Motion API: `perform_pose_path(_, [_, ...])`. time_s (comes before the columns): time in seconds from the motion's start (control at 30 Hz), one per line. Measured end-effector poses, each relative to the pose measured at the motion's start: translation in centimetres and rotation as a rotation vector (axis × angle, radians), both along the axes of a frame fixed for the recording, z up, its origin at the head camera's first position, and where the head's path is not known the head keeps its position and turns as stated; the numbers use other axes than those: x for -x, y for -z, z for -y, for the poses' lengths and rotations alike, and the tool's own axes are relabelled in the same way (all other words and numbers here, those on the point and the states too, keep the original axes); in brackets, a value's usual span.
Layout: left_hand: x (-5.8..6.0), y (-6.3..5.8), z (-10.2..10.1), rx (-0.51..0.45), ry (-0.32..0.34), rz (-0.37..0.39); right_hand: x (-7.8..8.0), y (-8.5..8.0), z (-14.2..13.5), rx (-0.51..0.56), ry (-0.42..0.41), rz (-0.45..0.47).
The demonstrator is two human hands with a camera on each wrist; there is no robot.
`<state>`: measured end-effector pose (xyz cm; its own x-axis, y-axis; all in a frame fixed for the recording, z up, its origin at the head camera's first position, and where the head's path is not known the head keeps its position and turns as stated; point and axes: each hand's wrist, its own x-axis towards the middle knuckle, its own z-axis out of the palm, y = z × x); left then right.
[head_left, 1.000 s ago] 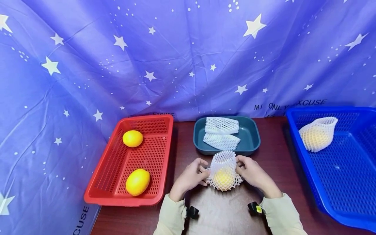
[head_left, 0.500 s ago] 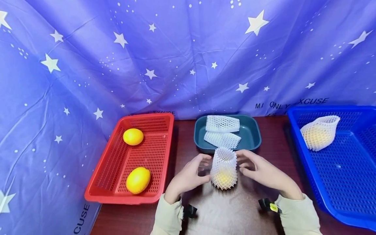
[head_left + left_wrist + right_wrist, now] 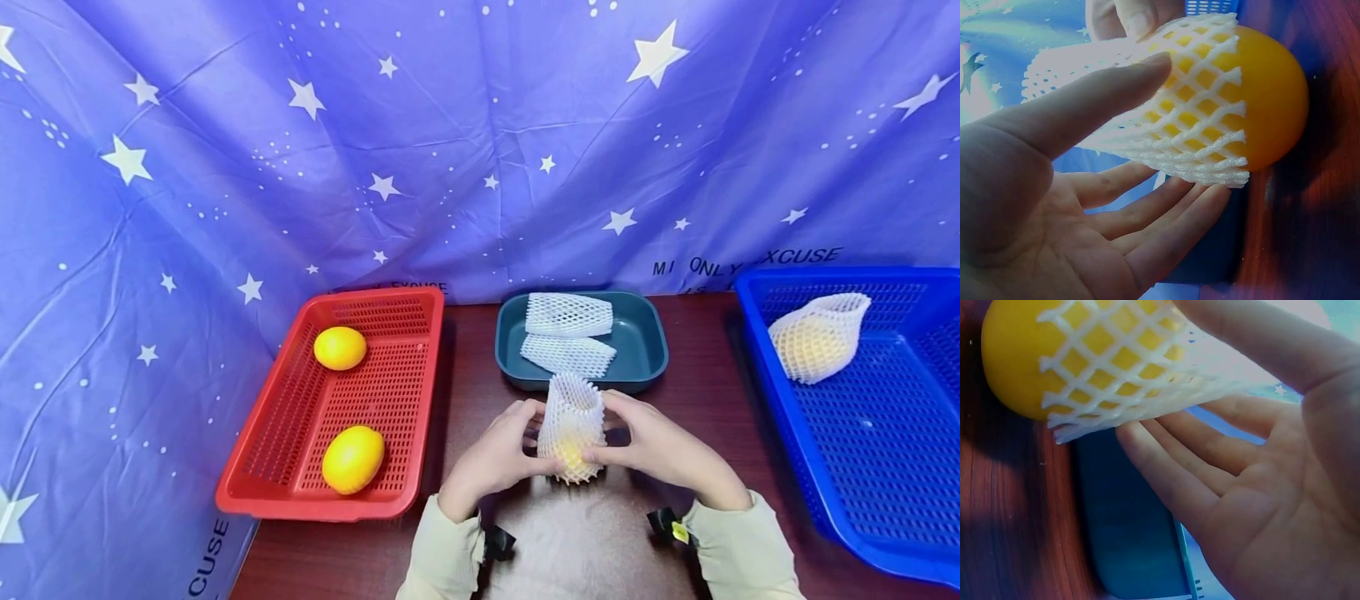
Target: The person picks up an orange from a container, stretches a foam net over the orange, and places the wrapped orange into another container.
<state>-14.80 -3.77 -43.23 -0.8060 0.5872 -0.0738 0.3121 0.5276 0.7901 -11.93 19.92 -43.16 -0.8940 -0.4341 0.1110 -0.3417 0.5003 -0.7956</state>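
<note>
A white foam fruit net (image 3: 570, 408) stands upright on the table in the head view, its open mouth at the top. A yellow-orange oval fruit (image 3: 1279, 94) sits inside its lower part, and the fruit's bottom end sticks out bare below the net's edge in both wrist views. My left hand (image 3: 498, 450) holds the net from the left, thumb on the near side and fingers (image 3: 1166, 219) on the far side. From the right, my right hand (image 3: 667, 442) grips it the same way, its fingertips partly hidden behind the net in the head view.
At left, a red basket (image 3: 430, 400) holds two similar yellow-orange fruits (image 3: 352, 460). Behind the hands, a dark green tray (image 3: 637, 346) carries two flat foam nets (image 3: 568, 317). A blue basket (image 3: 862, 450) at right contains one netted fruit (image 3: 813, 342).
The net's flared lower edge has come down around the fruit. Both hands let go of that edge, moved apart, then closed in on the net's sides with their thumbs in front.
</note>
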Motion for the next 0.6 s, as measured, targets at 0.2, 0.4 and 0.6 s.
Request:
perform_pose_path(0.2, [0.0, 0.4, -0.2, -0.022, -0.014, 0.049, 0.1, 0.3, 0.0, -0.020, -0.038, -0.022])
perform_pose_path(0.4, [0.0, 0.8, -0.6, 0.032, -0.034, 0.034, 0.2, 1.0, 0.0, -0.109, -0.009, -0.070])
perform_pose_path(0.6, [0.0, 1.2, -1.0, 0.161, -0.025, -0.076, 0.4, 1.3, 0.1, -0.160, -0.002, -0.043])
